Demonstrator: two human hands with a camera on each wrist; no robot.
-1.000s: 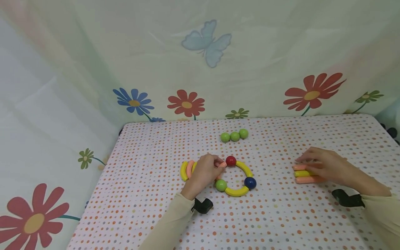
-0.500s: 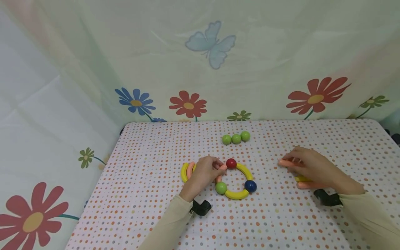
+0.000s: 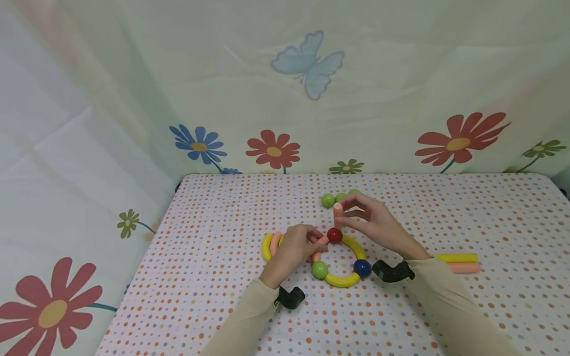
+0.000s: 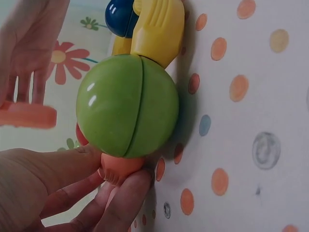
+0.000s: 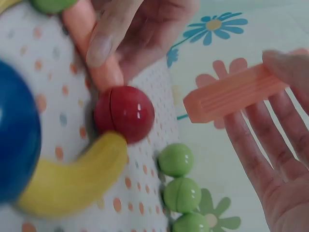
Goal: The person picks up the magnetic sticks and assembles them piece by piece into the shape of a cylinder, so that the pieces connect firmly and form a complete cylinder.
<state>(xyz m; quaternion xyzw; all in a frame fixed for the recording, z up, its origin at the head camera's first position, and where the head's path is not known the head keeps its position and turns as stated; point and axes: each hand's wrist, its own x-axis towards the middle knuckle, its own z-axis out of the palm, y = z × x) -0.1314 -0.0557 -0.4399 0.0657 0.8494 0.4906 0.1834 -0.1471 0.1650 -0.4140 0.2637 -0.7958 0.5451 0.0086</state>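
Observation:
A ring of balls and curved rods lies on the table. It has a red ball [image 3: 335, 235], a blue ball [image 3: 362, 268], a green ball [image 3: 319, 270], yellow curved rods [image 3: 343, 280] and an orange curved rod [image 5: 82, 29]. My left hand [image 3: 294, 247] pinches that orange curved rod between the green and red balls. My right hand [image 3: 380, 227] grips a straight orange rod [image 5: 236, 94] between thumb and fingers, upright above the red ball in the head view. A gap shows between this rod and the red ball in the right wrist view.
Three green balls [image 3: 328, 200] stand in a row behind the ring, partly hidden by my right hand. Several yellow and orange curved rods [image 3: 267, 246] lie left of my left hand. A straight yellow rod [image 3: 458, 257] and a straight orange rod [image 3: 465, 268] lie at right.
My right hand has picked up a straight orange rod from the right-hand group, carried it left and turned it upright over the red ball. My left hand stays on the ring.

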